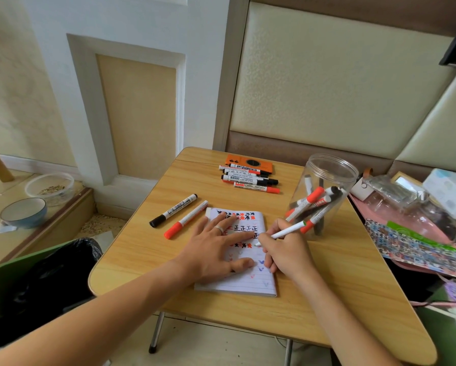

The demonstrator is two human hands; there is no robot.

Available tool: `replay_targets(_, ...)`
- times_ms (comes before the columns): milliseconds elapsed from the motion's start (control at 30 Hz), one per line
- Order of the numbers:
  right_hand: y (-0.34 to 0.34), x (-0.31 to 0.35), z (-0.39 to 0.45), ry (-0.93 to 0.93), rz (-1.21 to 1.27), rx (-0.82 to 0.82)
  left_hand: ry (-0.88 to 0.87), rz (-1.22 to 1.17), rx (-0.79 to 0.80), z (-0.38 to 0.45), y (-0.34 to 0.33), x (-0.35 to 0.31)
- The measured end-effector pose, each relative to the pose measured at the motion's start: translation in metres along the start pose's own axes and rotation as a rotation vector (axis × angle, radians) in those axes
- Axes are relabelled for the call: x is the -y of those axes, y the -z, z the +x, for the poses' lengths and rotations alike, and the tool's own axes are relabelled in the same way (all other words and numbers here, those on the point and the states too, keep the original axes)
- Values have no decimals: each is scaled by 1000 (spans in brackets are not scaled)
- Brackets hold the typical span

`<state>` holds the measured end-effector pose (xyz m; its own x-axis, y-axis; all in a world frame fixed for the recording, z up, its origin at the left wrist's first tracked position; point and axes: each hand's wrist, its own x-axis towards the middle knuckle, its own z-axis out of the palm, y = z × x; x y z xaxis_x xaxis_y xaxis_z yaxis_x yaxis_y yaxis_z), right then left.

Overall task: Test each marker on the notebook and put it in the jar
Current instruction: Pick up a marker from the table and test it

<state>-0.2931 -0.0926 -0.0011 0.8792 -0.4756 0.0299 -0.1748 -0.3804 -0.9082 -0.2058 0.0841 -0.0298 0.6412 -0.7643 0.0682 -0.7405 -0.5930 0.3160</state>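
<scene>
I keep my left hand [216,247] flat and spread on the small lined paper notebook [248,276], so this grip is released; it only presses the page so that the page does not slide while I write. My right hand [285,249] grasps a thin white marker with a green band [287,231] as one holds a pen, and its tip meets the page just right of my left fingertips, near the red and black marks already written there. I judge that I am in the middle of testing this marker.

The clear plastic jar [324,191] stands on the wooden surface [335,286] just to the far right of my writing hand, so the tested marker has only a short way to go. It already holds several markers with red and black caps, leaning inside.

Two markers lie left of the notebook, a white marker with black cap [173,210] and a white marker with red cap [185,220], easy for me to reach. A row of further markers [250,178] waits at the far side, partly on an orange flat case [250,163]. I think these are not yet tested.
</scene>
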Motion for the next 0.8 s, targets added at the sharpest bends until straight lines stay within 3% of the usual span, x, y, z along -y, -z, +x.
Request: replay_targets(800,-1,2,-1,-23,-29,-12,-5,7,15,-1,2,-1)
